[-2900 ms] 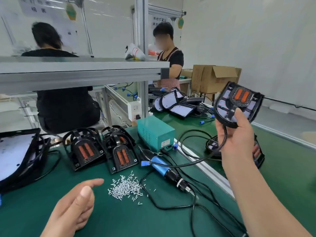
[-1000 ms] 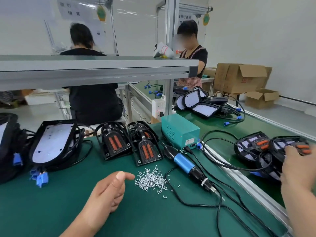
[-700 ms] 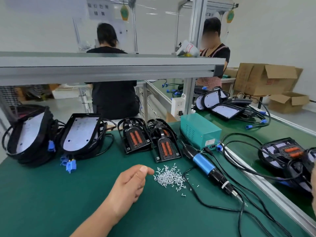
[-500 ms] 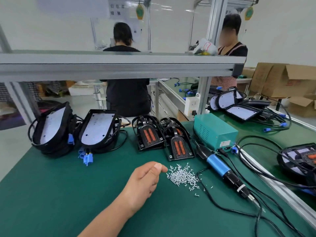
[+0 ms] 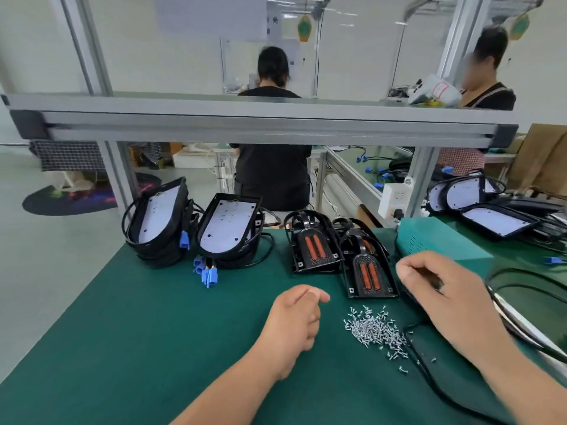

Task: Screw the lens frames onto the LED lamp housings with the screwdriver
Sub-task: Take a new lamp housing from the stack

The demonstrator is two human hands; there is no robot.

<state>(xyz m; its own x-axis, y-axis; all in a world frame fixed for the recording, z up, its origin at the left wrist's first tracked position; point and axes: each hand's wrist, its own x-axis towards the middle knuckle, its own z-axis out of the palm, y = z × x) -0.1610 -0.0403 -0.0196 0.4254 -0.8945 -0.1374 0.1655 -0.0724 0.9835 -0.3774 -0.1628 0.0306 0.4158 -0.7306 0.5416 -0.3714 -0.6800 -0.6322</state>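
The left hand (image 5: 294,326) rests on the green table mat (image 5: 122,332) with its fingers loosely curled and thumb against forefinger, nothing in it. The right hand (image 5: 445,299) hovers with fingers bent downward over something dark, and whether it grips anything cannot be told. Between the two hands lies a heap of small silver screws (image 5: 374,329), with a black cable (image 5: 423,363) running just beside it. Behind the screws stand two black frames with orange strips (image 5: 313,250), touching each other. Further left two lamp housings with white plates (image 5: 227,230) lean tilted, blue connectors (image 5: 208,274) hanging before them. A green box (image 5: 435,243) sits behind the right hand
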